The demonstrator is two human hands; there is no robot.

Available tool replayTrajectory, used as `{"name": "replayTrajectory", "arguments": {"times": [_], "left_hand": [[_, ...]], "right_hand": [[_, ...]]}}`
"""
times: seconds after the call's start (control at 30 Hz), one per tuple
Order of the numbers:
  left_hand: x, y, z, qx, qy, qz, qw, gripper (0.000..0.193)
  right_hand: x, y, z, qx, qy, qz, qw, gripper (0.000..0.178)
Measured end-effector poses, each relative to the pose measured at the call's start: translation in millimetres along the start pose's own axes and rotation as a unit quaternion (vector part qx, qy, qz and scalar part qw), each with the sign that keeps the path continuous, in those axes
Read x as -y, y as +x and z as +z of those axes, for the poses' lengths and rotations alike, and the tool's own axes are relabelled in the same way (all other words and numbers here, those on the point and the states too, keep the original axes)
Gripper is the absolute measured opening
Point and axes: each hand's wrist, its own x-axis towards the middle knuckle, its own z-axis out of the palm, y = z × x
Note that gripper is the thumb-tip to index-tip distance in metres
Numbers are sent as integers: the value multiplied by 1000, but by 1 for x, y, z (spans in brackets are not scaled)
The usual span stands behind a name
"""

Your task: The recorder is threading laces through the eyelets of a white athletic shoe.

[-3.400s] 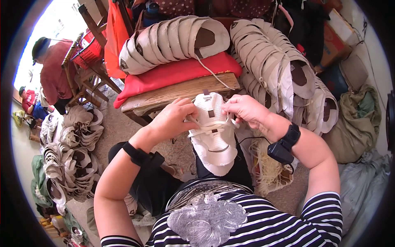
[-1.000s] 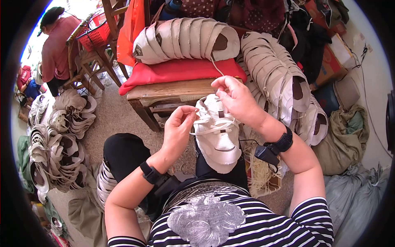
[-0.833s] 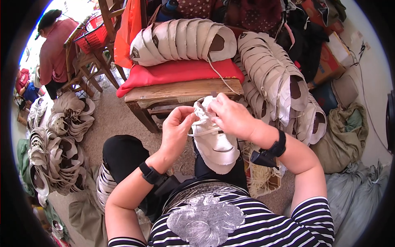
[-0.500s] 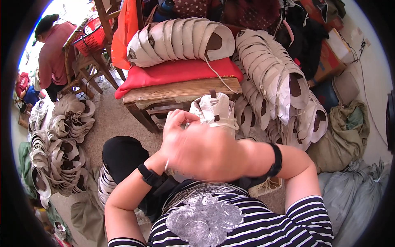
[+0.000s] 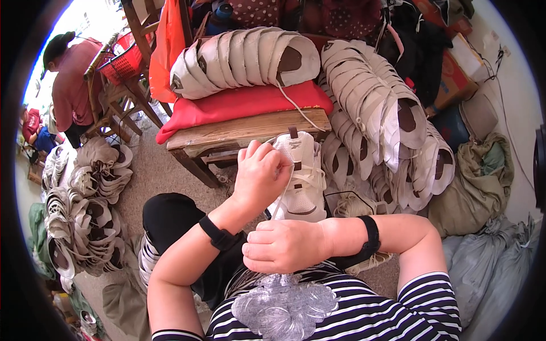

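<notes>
A white shoe upper [image 5: 305,196], with dark tabs and cream laces across its front, stands toe toward me in front of the wooden stool. At its left side is my left hand [image 5: 259,176], fingers curled closed at a pale shoelace [image 5: 282,198]. This lace runs down along the shoe's edge to my right hand [image 5: 284,245]. My right hand is a fist just below the toe, near my chest, and seems to hold the lace's lower part. Its fingertips are hidden under the palm.
On the stool [image 5: 250,133], a red cushion [image 5: 244,108] bears a nested row of shoe uppers [image 5: 239,59]. More stacked uppers [image 5: 369,91] stand to the right, others [image 5: 85,210] on the floor at left. Sacks [image 5: 475,187] lie at far right. A person [image 5: 77,85] sits at upper left.
My right hand, blurred over the shoe before, has come down toward my chest, uncovering the shoe and the lace. My left hand has shifted slightly right and its fingers have curled.
</notes>
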Motion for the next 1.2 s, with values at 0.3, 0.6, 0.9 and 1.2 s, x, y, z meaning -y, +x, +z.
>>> {"name": "replayTrajectory", "arguments": {"times": [0.3, 0.6, 0.9, 1.2], "left_hand": [[3, 2, 5, 107, -34, -121, 986, 20], [-6, 6, 22, 36, -13, -134, 990, 26], [-1, -2, -2, 33, -1, -44, 998, 22], [20, 2, -23, -5, 84, 25, 996, 11]], "right_hand": [[-40, -55, -36, -66, -149, 278, 947, 14], [-83, -84, -46, 15, 17, 513, 858, 16], [-76, -97, -65, -105, -103, 544, 826, 17], [-65, -143, -115, -115, -375, 545, 741, 16]]}}
